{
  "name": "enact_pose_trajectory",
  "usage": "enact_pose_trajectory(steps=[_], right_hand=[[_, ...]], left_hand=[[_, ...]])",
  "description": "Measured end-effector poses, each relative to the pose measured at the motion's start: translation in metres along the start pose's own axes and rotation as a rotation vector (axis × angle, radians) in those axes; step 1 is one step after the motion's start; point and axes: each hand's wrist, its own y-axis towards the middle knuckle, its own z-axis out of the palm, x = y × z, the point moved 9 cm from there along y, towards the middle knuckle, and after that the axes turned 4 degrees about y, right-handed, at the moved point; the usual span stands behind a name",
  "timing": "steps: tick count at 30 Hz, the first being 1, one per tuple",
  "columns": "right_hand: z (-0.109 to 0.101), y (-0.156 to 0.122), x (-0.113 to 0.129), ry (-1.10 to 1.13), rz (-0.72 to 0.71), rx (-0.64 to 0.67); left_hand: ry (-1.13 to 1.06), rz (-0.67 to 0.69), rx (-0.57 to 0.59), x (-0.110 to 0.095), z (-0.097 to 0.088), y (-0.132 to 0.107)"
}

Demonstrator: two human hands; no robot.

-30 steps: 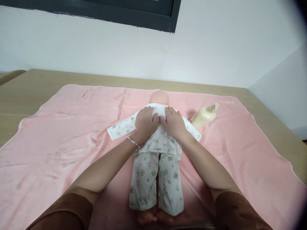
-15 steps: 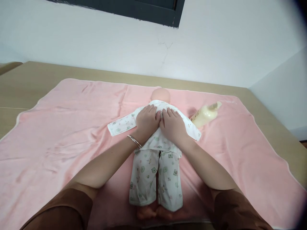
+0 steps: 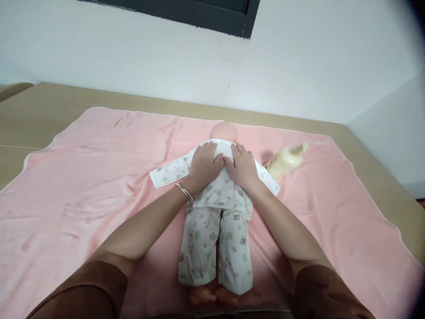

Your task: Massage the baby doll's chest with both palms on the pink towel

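A baby doll (image 3: 224, 131) in white printed pajamas lies stretched out with its head toward the wall and its feet toward me. Its face does not show. My left hand (image 3: 206, 165) rests flat on the left side of the upper pajama top (image 3: 222, 192), thumb pointing inward. On the right side of the same top lies my right hand (image 3: 244, 167), fingers extended toward the shoulder. Neither hand grasps anything. The pajama trousers (image 3: 199, 243) cover the legs, and the bare feet stick out at the bottom.
Under the doll a pink blanket (image 3: 83, 177) with some wrinkles covers much of the wooden table (image 3: 59, 97). A cream-colored pump bottle (image 3: 285, 161) lies on its side near the doll's right-hand sleeve. Behind the table rises a white wall (image 3: 166, 57).
My hands have slid apart on the doll's upper body, the right one moving outward to the right and slightly up. A gap shows between them. Doll and bottle stay in place.
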Motion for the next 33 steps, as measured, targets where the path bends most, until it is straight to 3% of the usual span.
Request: enact_pose_trajectory(steps=[8, 16, 18, 22, 26, 30, 33], right_hand=[[-0.004, 0.0, 0.001, -0.023, -0.004, -0.021], [-0.013, -0.041, 0.042, -0.25, -0.063, -0.051], [-0.012, -0.037, 0.038, -0.23, -0.069, -0.032], [-0.008, -0.011, 0.008, -0.141, -0.032, 0.021], [-0.006, -0.002, -0.003, -0.085, -0.021, 0.052], [-0.014, -0.021, 0.019, -0.186, -0.053, -0.003], [-0.019, -0.031, 0.033, -0.268, -0.094, -0.05]], left_hand=[[0.031, 0.019, -0.015, -0.005, -0.006, 0.0], [0.143, 0.095, -0.064, -0.027, -0.023, -0.011], [0.13, 0.067, -0.074, -0.024, -0.021, -0.011], [0.091, -0.017, -0.088, -0.011, -0.015, -0.008], [0.085, 0.07, -0.121, -0.016, -0.017, -0.007], [0.064, 0.175, -0.163, -0.028, -0.025, -0.011], [0.047, 0.11, -0.146, -0.024, -0.025, -0.01]])
